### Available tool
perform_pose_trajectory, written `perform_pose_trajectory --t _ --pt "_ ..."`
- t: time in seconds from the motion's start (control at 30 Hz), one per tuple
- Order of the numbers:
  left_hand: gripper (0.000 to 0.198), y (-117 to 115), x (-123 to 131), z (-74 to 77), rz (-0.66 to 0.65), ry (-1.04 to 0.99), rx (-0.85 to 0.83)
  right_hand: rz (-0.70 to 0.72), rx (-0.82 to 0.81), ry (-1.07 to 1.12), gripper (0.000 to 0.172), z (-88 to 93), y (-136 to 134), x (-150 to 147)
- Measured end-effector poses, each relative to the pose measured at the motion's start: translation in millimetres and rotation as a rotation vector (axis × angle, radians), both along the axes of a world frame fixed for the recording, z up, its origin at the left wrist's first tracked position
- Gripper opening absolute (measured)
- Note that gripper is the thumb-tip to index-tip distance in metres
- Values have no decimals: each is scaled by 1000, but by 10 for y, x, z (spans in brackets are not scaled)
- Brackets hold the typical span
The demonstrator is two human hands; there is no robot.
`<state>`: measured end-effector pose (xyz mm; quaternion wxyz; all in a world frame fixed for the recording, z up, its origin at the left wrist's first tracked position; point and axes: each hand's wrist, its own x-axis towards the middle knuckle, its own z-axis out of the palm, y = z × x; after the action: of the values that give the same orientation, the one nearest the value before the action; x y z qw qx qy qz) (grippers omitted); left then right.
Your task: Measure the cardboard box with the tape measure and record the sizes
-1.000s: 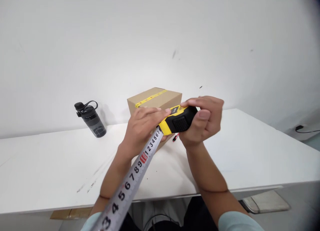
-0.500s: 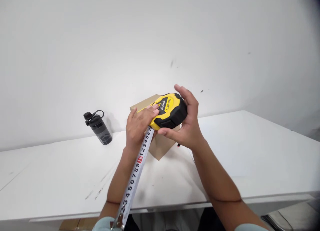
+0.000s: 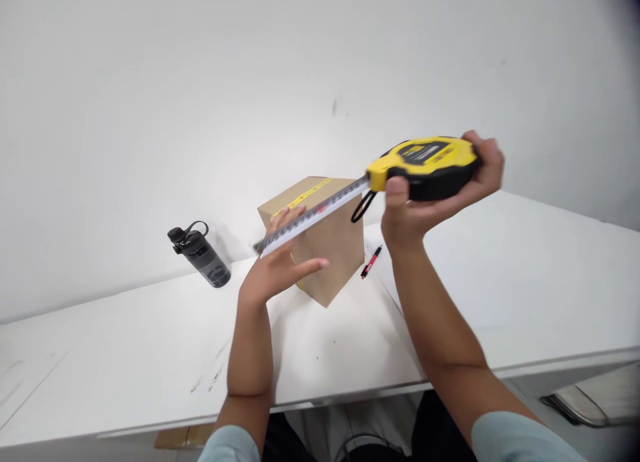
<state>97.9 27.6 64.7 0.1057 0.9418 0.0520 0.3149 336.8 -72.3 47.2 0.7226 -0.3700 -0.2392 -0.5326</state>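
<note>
A yellow and black tape measure (image 3: 425,165) rests in my right hand (image 3: 450,199), thumb at its front and fingers behind the case. Its white blade (image 3: 320,212) sticks out to the left and slopes down toward my left hand (image 3: 277,265). That hand is open, thumb spread, with the blade's end passing over its fingers; whether they touch I cannot tell. A black wrist loop (image 3: 363,207) dangles from the case. Behind the blade and the left hand stands a brown cardboard box (image 3: 335,252) with yellow tape on top, partly hidden by them.
A dark shaker bottle (image 3: 203,255) stands on the white table (image 3: 150,362) at the left, near the wall. Right of the box lies a red and black pen (image 3: 371,262). Below the table edge are a chair (image 3: 590,399) at the right and brown cardboard (image 3: 183,437) at the left.
The tape measure has moved up and right in my right hand, its blade swinging from pointing toward me to pointing left. My left hand has left the case and opened. More of the box shows.
</note>
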Motion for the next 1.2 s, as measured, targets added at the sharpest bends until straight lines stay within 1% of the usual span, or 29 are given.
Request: perform_pose_trajectory --t 0.03,0.1,0.17,0.23,0.3,0.4,0.43,0.5,0.57,0.63,0.67,0.73,0.83,0.93,1.0,1.1,1.2 --pt "75 -12 13 -1 13 37 -31 6 21 77 83 -18 -9 104" --pt "68 -27 65 -17 40 30 -69 18 33 151 72 -72 -56 310" --pt "60 1 145 -64 55 -27 -72 -5 -2 129 71 -141 -131 508" --pt "58 89 233 -138 66 -70 -61 -1 -88 87 72 -205 -201 669" --pt "65 220 294 -219 105 -101 -74 23 -126 19 74 -248 -232 755" --pt "80 409 267 -279 186 -121 -144 36 -172 -18 79 -264 -175 709" --pt "82 447 220 -268 198 -114 -176 24 -190 -4 81 -261 -132 656" --pt "85 471 86 -197 189 -69 -248 3 -213 34 84 -256 -16 531" --pt "84 429 -64 -84 166 5 -321 5 -188 32 89 -269 120 430" --pt "80 345 -176 27 183 58 -373 36 -156 10 93 -307 247 387" --pt "80 299 -205 68 203 55 -395 53 -142 0 95 -334 298 390" --pt "80 217 -203 108 231 -13 -441 99 -133 -10 98 -401 369 438" --pt "70 146 -113 93 214 -149 -504 176 -190 13 103 -517 413 582" --pt "53 128 -45 75 208 -122 -458 189 -231 41 105 -645 452 738" --pt "47 134 -43 79 199 -73 -389 176 -236 38 100 -738 500 812" --pt "47 160 -73 89 176 -46 -309 195 -227 60 92 -874 598 855" --pt "46 197 -90 83 171 -35 -255 267 -223 168 89 -969 679 838"
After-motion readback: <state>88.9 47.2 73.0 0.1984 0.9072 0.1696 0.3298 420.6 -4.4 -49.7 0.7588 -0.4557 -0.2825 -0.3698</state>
